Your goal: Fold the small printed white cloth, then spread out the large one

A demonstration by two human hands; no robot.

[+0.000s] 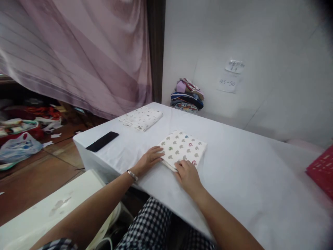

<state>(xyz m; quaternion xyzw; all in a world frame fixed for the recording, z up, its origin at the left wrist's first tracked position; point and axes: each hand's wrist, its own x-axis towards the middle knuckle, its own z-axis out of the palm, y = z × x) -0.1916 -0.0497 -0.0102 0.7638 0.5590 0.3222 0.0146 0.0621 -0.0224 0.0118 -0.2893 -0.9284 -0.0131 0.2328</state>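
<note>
A folded white cloth [183, 147] printed with grey, red, green and blue mushroom-like shapes lies on the white-covered table [241, 173]. My left hand [149, 160] rests at its left corner, fingers stretched out and fingertips touching the cloth. At the near edge, my right hand [188, 177] has its fingers curled over the fabric and the thumb low against the side, gripping the edge. A second folded white cloth [142, 118] with a small dark print lies farther back to the left, apart from both hands.
A black phone [102, 141] lies near the table's left edge. Folded fabrics [186, 97] are piled beyond the far edge, by the wall. A red object [322, 172] stands at the right. A pinkish curtain [111, 52] hangs behind; a plastic bag [20, 147] sits on the floor.
</note>
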